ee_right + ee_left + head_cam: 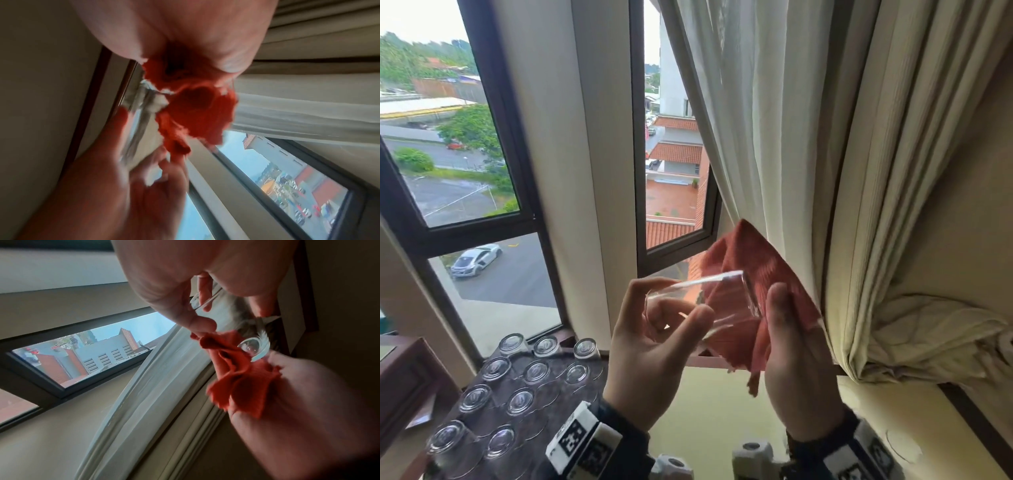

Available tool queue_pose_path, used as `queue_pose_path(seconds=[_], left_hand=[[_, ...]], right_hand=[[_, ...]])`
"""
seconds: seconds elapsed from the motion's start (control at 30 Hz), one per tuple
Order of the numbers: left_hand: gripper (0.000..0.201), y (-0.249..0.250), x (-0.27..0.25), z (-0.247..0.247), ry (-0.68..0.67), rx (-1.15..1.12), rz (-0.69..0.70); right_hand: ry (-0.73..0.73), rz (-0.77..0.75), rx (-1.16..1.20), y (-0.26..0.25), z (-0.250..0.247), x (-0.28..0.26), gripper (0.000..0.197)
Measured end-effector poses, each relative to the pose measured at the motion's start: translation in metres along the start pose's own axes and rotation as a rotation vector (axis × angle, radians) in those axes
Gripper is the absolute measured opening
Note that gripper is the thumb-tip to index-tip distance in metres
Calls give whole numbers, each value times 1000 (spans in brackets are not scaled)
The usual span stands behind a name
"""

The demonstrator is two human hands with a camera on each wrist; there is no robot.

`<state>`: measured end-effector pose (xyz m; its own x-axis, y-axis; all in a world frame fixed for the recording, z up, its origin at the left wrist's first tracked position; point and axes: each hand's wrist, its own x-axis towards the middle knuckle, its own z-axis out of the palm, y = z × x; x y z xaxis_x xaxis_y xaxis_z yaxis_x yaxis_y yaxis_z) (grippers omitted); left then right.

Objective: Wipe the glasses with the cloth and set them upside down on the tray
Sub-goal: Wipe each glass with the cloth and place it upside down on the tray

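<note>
Lying on its side in mid-air before the window, a clear glass (698, 305) is gripped by the left hand (650, 346). A red cloth (750, 274) is held bunched against its base by the right hand (794, 363). Ten glasses (517, 383) are seen upside down on the dark tray (558, 407) at lower left.
</note>
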<state>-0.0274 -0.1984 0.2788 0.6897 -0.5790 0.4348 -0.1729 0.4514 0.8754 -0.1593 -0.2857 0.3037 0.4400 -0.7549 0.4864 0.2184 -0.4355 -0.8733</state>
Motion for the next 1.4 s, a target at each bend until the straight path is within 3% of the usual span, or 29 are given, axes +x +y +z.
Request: queue_pose_path(seconds=[0.17,0.3,0.37,0.43,0.5,0.53,0.63,0.73,0.83,0.87,0.93,1.0,1.1,1.2,1.3,1.33,1.4], left_hand=[[60,1,13,-8,-7,95,-38],[64,2,5,-7,-53,85,-10],[70,2,0,-5,-83,31,-6],[75,2,-2,-5,-88,49,5],[73,2,2,-7,-56,58,-13],[71,1,5,-9,-29,51,-30],[74,2,12,-14,-7,107,-58],[63,4,9,-13,-27,131,-49],[75,2,0,-6,-65,69,-50],[77,3,-3,-3,-70,35,-56],[78,5,-6,3,-56,-23,-68],[80,7,-5,9,-32,-64,-75],[75,9,1,17,-12,-100,-124],[71,12,8,22,-14,-28,-219],[68,12,9,24,-135,65,-328],[66,14,8,24,-176,85,-349],[57,13,6,25,-245,124,-362]], right_hand=[[-47,-297,-186,20,23,-32,51],[-156,-459,-298,-2,14,-2,45],[-151,-377,-184,-7,6,13,41],[-33,-183,-107,-6,4,15,58],[-8,-79,-35,3,6,3,51],[-22,-109,-38,8,10,-6,48],[-74,-224,-102,28,25,-31,64],[-77,-348,-269,17,25,-25,52],[-166,-428,-334,-8,14,4,43],[-192,-383,-266,-15,8,12,38],[-156,-138,-66,-20,-1,19,34],[-77,108,45,-20,-6,15,47],[-5,-63,-311,-8,-3,2,68],[64,-163,-541,19,1,-8,50],[3,-69,-186,13,-5,-2,60],[50,-27,-32,8,-7,0,64],[82,3,9,3,-8,-1,68]])
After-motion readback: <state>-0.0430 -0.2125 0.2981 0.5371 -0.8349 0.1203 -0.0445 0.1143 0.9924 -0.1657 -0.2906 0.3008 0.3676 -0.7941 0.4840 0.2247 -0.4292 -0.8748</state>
